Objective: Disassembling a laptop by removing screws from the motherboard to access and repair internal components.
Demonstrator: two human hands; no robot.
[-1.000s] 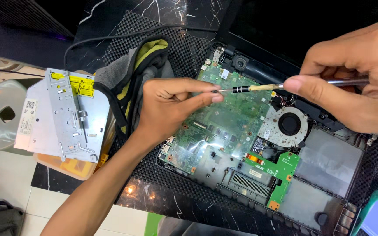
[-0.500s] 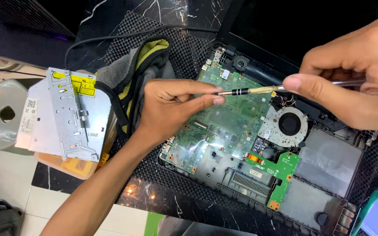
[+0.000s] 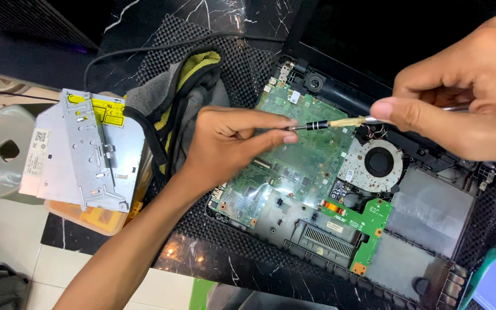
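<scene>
Screwdriver [image 3: 340, 123] lies nearly level across upper middle of frame, over the green motherboard [image 3: 294, 166] of an opened laptop [image 3: 431, 212]. Right hand [image 3: 466, 92], upper right, pinches the handle end between thumb and forefinger, fingers clamped on it. Left hand [image 3: 231, 143], centre, has thumb and forefinger closed on the dark tip section, steadying it; other fingers curled under. Tip sits above the board's upper edge, cannot tell if it's seated in a screw.

Fan [image 3: 377, 163] is just right of the tip, with thin wires near the shaft. Small green daughterboard [image 3: 368, 221] at lower right of the main board. Grey-yellow cloth [image 3: 185, 86] lies left of the laptop, black cable [image 3: 144, 51] looping over it. Silver optical drive [image 3: 87, 152] at left, resting on an orange box [image 3: 87, 218], well apart from the hands. Black mesh mat [image 3: 202, 241] under the laptop.

Doing this well, by my read: keep left fingers light on the tip so the shaft turns freely, hold the shaft square to the screw head rather than slanted, press down before twisting so the bit doesn't slip onto traces, and stay off the fan wires.
</scene>
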